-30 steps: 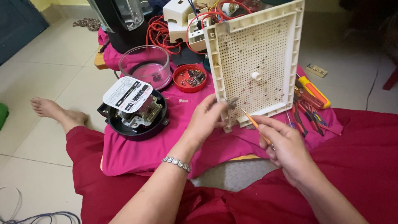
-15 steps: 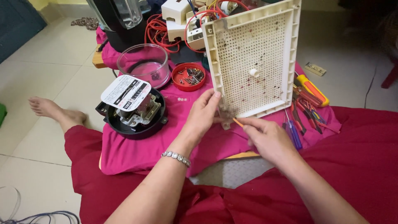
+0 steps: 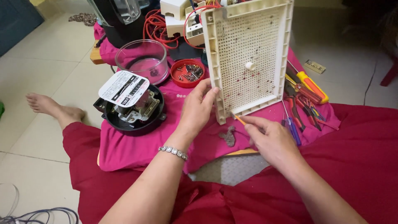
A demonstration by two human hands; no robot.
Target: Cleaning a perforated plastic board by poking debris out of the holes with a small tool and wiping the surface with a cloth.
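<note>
My left hand (image 3: 198, 108) grips the left edge of a cream perforated plastic panel (image 3: 248, 58), which stands tilted up on a pink cloth (image 3: 137, 145). My right hand (image 3: 269, 139) holds a thin orange-handled tool (image 3: 239, 120), with its tip at the panel's lower left corner. A small grey clump of dust (image 3: 228, 136) lies on the cloth just below that corner. A silver bracelet (image 3: 174, 152) is on my left wrist.
An opened black round meter with a white label (image 3: 132, 103) sits left of my left hand. Behind it are a clear round cover (image 3: 142, 60), a red lid of screws (image 3: 187, 73) and red wires (image 3: 155, 23). Screwdrivers and pliers (image 3: 304, 93) lie at the right. A bare foot (image 3: 49, 107) rests on the tiled floor.
The panel has been turned more upright and shifted left. My right hand moved down and away, and a grey dust clump now lies on the cloth below the panel.
</note>
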